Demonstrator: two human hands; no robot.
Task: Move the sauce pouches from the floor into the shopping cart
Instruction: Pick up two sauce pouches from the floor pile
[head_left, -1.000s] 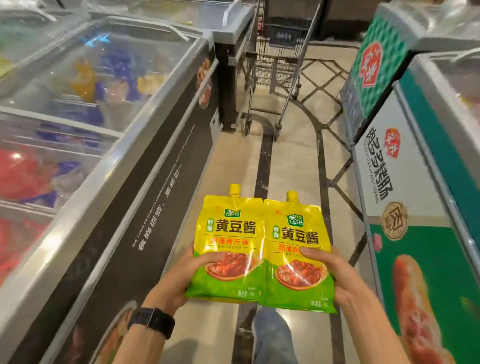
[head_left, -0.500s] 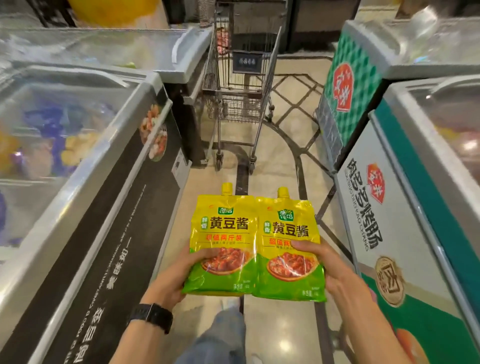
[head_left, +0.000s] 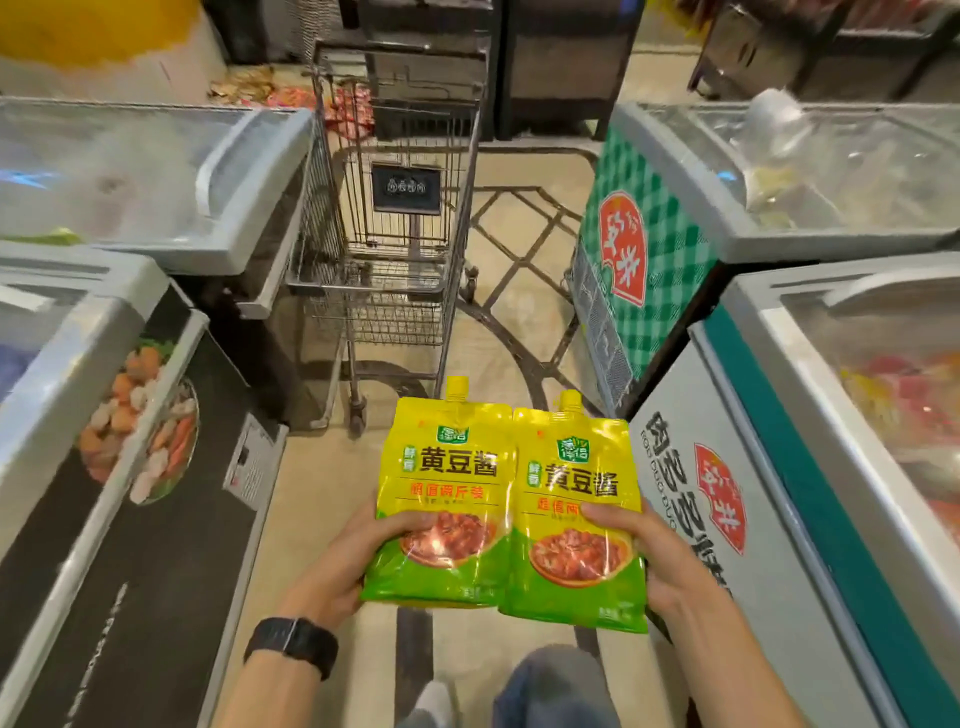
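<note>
My left hand (head_left: 337, 566) grips the left pouch (head_left: 447, 499) at its lower left edge, with the thumb curled over the front and the fingers hidden behind. A black watch (head_left: 291, 642) sits on that wrist. My right hand (head_left: 660, 561) grips the right pouch (head_left: 576, 525) the same way at its lower right edge, thumb laid across the printed dish.

The 2 pouches are yellow and green and stand upright with their yellow spouts on top. I hold them side by side in the air above the floor (head_left: 322, 509), their inner edges touching, the right one a little lower. Under them show my leg in jeans (head_left: 556, 686) and the tip of a shoe (head_left: 431, 699).

I stand in a strip of tan floor between 2 long edges. The black-sided freezer (head_left: 130, 519) runs along my left, and the white and teal freezer (head_left: 769, 545) runs along my right. Its near corner comes just beside the right pouch.

Ahead the floor widens. The cart (head_left: 384, 234) stands left of the middle, its wire side close against the grey rim of the far left freezer (head_left: 218, 171). A dark sign (head_left: 406, 188) hangs inside its basket. Right of the cart lies open floor up to the green checked freezer (head_left: 660, 234). I cannot tell what lies in the basket.
</note>
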